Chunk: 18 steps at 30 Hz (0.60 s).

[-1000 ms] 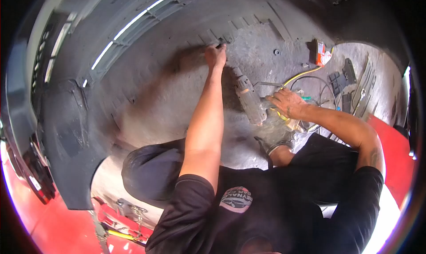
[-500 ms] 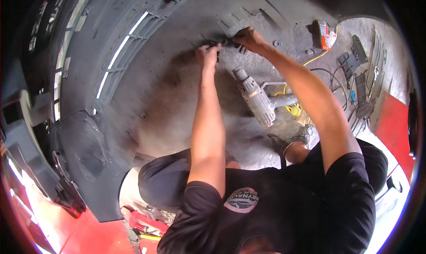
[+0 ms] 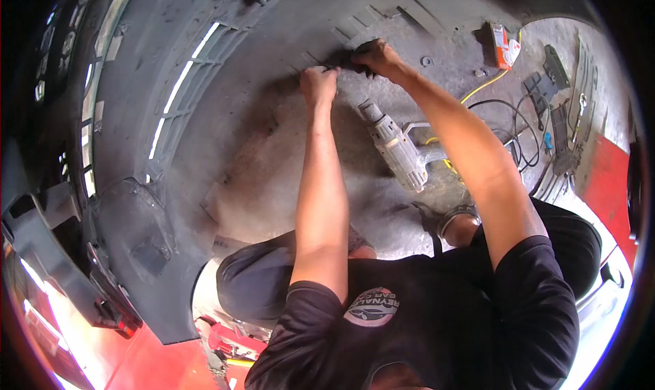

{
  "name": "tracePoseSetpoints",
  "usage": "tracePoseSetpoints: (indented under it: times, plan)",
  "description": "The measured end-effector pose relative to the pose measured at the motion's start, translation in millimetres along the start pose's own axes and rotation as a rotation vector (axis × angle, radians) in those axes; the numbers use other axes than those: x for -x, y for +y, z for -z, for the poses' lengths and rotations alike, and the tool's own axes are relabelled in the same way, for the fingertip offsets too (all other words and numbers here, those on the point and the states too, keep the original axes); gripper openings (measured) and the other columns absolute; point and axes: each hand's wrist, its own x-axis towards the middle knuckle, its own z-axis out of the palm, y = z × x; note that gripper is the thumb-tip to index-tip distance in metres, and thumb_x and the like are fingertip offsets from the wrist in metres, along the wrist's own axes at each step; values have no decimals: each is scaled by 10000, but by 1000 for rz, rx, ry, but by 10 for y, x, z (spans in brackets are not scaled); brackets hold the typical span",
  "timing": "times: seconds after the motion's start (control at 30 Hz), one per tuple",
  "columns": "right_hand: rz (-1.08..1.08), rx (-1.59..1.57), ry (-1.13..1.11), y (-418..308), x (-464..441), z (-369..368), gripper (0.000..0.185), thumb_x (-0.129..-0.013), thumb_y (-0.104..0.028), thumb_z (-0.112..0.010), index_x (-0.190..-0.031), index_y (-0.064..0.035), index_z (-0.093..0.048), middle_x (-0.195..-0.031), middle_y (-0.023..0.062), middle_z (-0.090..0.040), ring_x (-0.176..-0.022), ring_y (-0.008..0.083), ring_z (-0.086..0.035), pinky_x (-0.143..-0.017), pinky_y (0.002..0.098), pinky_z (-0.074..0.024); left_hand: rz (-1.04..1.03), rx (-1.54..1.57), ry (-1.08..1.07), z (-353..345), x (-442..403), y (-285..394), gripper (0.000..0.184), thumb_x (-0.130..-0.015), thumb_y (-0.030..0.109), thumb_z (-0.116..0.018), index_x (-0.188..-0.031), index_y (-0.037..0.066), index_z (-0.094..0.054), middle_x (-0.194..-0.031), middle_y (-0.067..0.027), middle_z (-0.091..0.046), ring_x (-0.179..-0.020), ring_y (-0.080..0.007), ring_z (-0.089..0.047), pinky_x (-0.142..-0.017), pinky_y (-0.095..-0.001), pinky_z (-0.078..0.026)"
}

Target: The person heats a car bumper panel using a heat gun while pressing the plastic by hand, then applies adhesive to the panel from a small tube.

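Note:
My left hand (image 3: 319,85) is closed, with fingers and thumb pressed together against the inner face of a large dark grey car bumper (image 3: 225,117). Just to its right, my right hand (image 3: 379,58) is also closed, its fingers curled at a dark patch on the bumper. What sits between the fingers of either hand is too dark and small to name. Below the hands lies a grey heat gun (image 3: 399,151), its nozzle pointing up toward them.
An orange and white box (image 3: 503,47) stands at the upper right, with a yellow cord (image 3: 486,88) beside it. Black plastic brackets (image 3: 546,83) and a thin black cable (image 3: 522,127) lie on the floor. Red panels (image 3: 604,192) are at the right edge.
My right hand has shifted slightly left, and its fingers have turned at the dark patch. My left hand stays nearly in place. The view has moved a little.

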Motion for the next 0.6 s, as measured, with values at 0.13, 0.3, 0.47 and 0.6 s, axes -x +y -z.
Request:
tracePoseSetpoints:
  times: [0.13, 0.3, 0.47, 0.6]
  plan:
    - [-29, -4, 3, 119, -79, -9, 223, -871, -214, -707, -929, -4, -756, -708, 68, -704, -513, 150, -631, -493, 315, -527, 131, 278, -72, 36, 98, 70, 162, -842, 118, -735, -771, -25, -708, -582, -21, -578, -446, -110, -494, -379, -303, -342]
    - [347, 213, -38, 473, -253, 7, 169, -880, -199, -683, -980, -104, -779, -831, 59, -740, -626, 166, -674, -585, 321, -555, 176, 424, -62, 93, 173, 231, 107, -834, 64, -731, -805, -36, -709, -631, -23, -606, -467, -100, -493, -391, -279, -336]
    - [770, 742, 27, 523, -307, 27, 202, -838, -144, -654, -976, -200, -790, -962, 40, -751, -864, 223, -710, -767, 353, -569, 159, 475, -39, 0, 125, 100, 97, -818, 35, -735, -827, -54, -696, -649, -34, -611, -482, -103, -493, -399, -279, -332]
    - [633, 637, 54, 517, -292, -47, 188, -804, -139, -653, -934, -184, -782, -963, 48, -745, -925, 251, -706, -805, 356, -564, 190, 511, -3, -43, 134, 113, 69, -818, 10, -714, -820, -50, -681, -651, -32, -604, -475, -107, -484, -400, -280, -329]
